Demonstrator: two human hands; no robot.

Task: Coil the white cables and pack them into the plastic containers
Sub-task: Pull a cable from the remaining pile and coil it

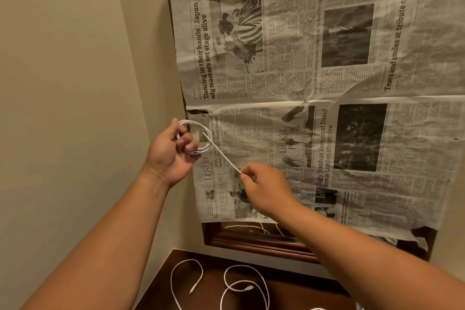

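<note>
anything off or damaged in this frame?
Yes: the newspaper covering the framed panel is wrinkled and torn, at its left edge near the coil and at the lower right corner, exposing the dark frame. Loose cables sprawl uncoiled on the table. No containers in view.

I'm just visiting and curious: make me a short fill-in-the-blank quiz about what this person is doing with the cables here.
1. The left hand holds a coiled white cable shaped into a ____.
2. The right hand pinches the cable's free end between its ____.
3. The wall frame behind the hands is covered with sheets of ____.
4. More loose white cables lie uncoiled on the dark brown wooden ____ below.

Missing words: loop; fingertips; newspaper; table
</note>
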